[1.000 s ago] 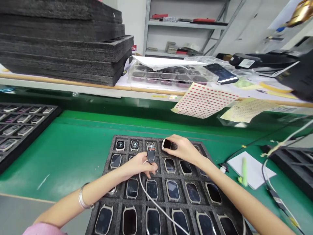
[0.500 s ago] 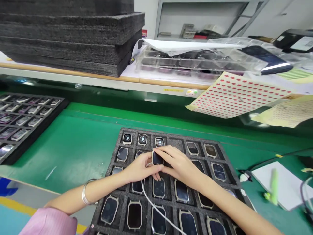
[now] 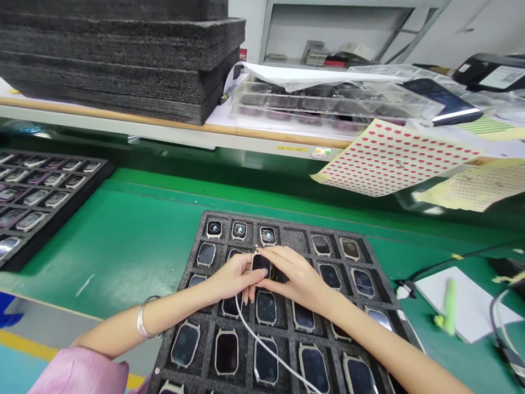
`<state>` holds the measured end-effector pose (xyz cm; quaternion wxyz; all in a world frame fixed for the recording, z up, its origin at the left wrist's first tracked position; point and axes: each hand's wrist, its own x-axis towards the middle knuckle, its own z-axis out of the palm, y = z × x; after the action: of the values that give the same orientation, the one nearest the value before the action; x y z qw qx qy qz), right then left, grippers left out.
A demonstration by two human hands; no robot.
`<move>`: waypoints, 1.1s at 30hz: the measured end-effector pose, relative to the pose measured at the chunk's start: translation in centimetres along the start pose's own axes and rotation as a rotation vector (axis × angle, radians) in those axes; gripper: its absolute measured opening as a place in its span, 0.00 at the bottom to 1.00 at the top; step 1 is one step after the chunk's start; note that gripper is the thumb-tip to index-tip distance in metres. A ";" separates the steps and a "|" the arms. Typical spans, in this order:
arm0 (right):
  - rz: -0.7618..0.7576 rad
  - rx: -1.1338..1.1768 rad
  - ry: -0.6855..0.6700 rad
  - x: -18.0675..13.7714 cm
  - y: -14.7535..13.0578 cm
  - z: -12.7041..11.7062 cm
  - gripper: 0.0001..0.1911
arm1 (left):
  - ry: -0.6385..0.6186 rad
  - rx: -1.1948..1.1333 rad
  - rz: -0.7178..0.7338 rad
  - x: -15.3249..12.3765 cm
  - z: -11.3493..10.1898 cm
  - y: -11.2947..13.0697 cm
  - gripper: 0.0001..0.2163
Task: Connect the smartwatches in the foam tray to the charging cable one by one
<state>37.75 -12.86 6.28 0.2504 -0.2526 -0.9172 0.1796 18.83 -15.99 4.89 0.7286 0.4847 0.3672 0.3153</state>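
Between both hands is a smartwatch case (image 3: 261,264) without a strap, its screen dark. My left hand (image 3: 237,277) is closed on its left side, with the thumb across the lower screen. My right hand (image 3: 296,274) grips it from the right, fingertips at the top edge. A white cable (image 3: 262,347) runs from under my left hand down to the right; its upper end is hidden. Below the hands lies a black foam tray (image 3: 207,306) of watch cases in square pockets. Three watches in its back row have lit screens, one being a lit watch (image 3: 239,230).
A second foam tray of watches (image 3: 53,180) lies at the left. Stacked black foam (image 3: 123,65) and clear plastic trays (image 3: 311,101) stand on the shelf above. A sticker sheet (image 3: 394,158) hangs over its edge. At right are a white pad (image 3: 471,312) and a green marker (image 3: 450,306).
The left thumb has moved up onto the watch's screen, and the watch has shifted slightly left. The camera view has shifted a little.
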 end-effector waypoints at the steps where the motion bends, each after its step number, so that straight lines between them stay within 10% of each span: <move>1: 0.000 -0.004 -0.013 0.0 0.0 -0.1 0.24 | 0.003 0.006 -0.003 0.0 0.0 0.0 0.20; 33: 0.025 -0.046 -0.038 -0.5 0.1 0.1 0.25 | 0.004 0.171 -0.042 0.1 -0.3 -0.4 0.19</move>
<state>38.05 -13.10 5.97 0.2249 -0.2665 -0.9223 0.1664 18.73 -15.88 4.41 0.6903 0.5365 0.4043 0.2686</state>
